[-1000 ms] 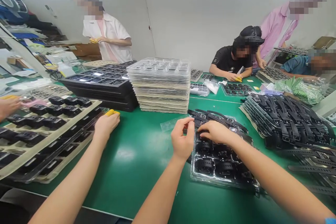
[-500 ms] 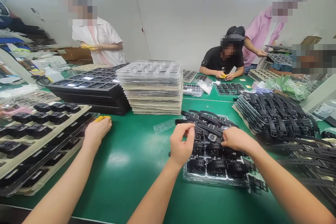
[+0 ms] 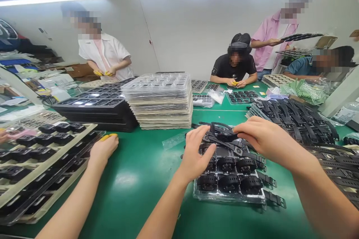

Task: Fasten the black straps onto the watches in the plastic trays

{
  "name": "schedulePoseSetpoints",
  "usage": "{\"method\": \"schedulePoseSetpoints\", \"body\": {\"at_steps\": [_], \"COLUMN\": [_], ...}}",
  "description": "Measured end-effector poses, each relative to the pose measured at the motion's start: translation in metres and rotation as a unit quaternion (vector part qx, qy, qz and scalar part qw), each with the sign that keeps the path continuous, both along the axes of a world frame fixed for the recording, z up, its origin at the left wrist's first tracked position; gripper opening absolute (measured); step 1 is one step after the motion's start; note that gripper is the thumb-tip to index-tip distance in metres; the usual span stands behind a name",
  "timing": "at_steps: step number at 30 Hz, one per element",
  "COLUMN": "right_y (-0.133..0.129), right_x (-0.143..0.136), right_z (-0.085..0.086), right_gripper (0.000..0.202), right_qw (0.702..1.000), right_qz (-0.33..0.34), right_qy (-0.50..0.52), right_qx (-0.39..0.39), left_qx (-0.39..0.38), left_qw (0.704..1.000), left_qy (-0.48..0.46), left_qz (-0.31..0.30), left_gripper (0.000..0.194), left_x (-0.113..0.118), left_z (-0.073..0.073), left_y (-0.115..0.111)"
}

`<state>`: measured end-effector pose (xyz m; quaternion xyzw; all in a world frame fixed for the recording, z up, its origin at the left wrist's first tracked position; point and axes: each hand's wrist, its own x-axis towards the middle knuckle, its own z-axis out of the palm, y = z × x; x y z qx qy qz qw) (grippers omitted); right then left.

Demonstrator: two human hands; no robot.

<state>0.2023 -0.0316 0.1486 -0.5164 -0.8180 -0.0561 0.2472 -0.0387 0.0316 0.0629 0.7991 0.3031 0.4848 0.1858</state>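
My right hand [image 3: 266,140] is closed on the strap of a black smartwatch [image 3: 223,133], raised over the far part of a clear plastic tray [image 3: 232,198]. On the near side of it my left hand [image 3: 196,153] is open, thumb apart from the fingers, its fingertips close to the watch; whether they touch it I cannot tell. Curled black smartwatches [image 3: 230,183] sit in the tray's near compartments. Other watches lie flat across the far ones, and several straps [image 3: 276,198] hang over the right edge.
A co-worker's hand [image 3: 103,147] in yellow finger covers rests by stacked watch trays [image 3: 47,164] at left. Behind stand black trays [image 3: 95,114] and a tall tray stack [image 3: 159,101]. More watches [image 3: 297,119] are piled at right. Several people work across the table.
My right hand has risen away from the tray, lifting a watch by its strap. My left hand has opened from a pinch. Across the table, a person in pink has raised a tray.
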Motion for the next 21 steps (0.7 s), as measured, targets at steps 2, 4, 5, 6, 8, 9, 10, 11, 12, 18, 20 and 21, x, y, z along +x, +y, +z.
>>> {"method": "schedulePoseSetpoints", "body": {"at_steps": [2, 4, 5, 6, 8, 9, 10, 11, 12, 18, 20, 21], "right_y": [-0.010, -0.018, -0.021, -0.023, -0.024, -0.023, -0.023, -0.022, -0.021, -0.027, -0.033, -0.036], "right_x": [0.001, 0.001, 0.000, 0.000, 0.000, 0.000, 0.001, 0.001, 0.001, -0.026, -0.043, -0.052], "right_z": [0.006, 0.008, 0.007, 0.006, -0.002, -0.008, -0.015, -0.024, -0.036, -0.119, -0.136, -0.140], "right_gripper": [0.030, 0.035, 0.035, 0.034, 0.031, 0.028, 0.025, 0.027, 0.036, 0.055, 0.052, 0.045], "right_qw": [0.997, 0.991, 0.988, 0.986, 0.983, 0.981, 0.978, 0.970, 0.956, 0.959, 0.973, 0.971], "right_qz": [0.054, 0.094, 0.106, 0.114, 0.117, 0.111, 0.097, 0.076, 0.046, 0.036, 0.096, 0.121], "right_qy": [-0.028, -0.023, -0.013, -0.002, 0.020, 0.035, 0.056, 0.091, 0.136, 0.160, 0.134, 0.153], "right_qx": [0.054, 0.093, 0.109, 0.122, 0.142, 0.155, 0.177, 0.213, 0.257, 0.232, 0.159, 0.138], "left_qx": [-0.023, -0.086, -0.129, -0.177, -0.278, -0.328, -0.374, -0.413, -0.442, -0.527, -0.576, -0.595], "left_qw": [0.998, 0.985, 0.972, 0.955, 0.913, 0.888, 0.863, 0.839, 0.818, 0.641, 0.561, 0.531], "left_qy": [0.034, 0.053, 0.052, 0.044, 0.005, -0.024, -0.064, -0.115, -0.176, -0.490, -0.531, -0.542], "left_qz": [-0.053, -0.143, -0.189, -0.233, -0.298, -0.321, -0.333, -0.334, -0.324, -0.269, -0.269, -0.265], "left_gripper": [0.059, 0.064, 0.062, 0.055, 0.032, 0.023, 0.021, 0.022, 0.023, 0.019, 0.009, 0.010], "left_x": [0.003, 0.010, 0.015, 0.020, 0.033, 0.038, 0.043, 0.046, 0.048, 0.040, 0.038, 0.038], "left_z": [0.019, 0.035, 0.040, 0.042, 0.039, 0.034, 0.028, 0.022, 0.017, 0.011, 0.012, 0.010], "left_y": [-0.004, -0.010, -0.015, -0.019, -0.028, -0.032, -0.034, -0.035, -0.035, -0.020, -0.017, -0.016]}}
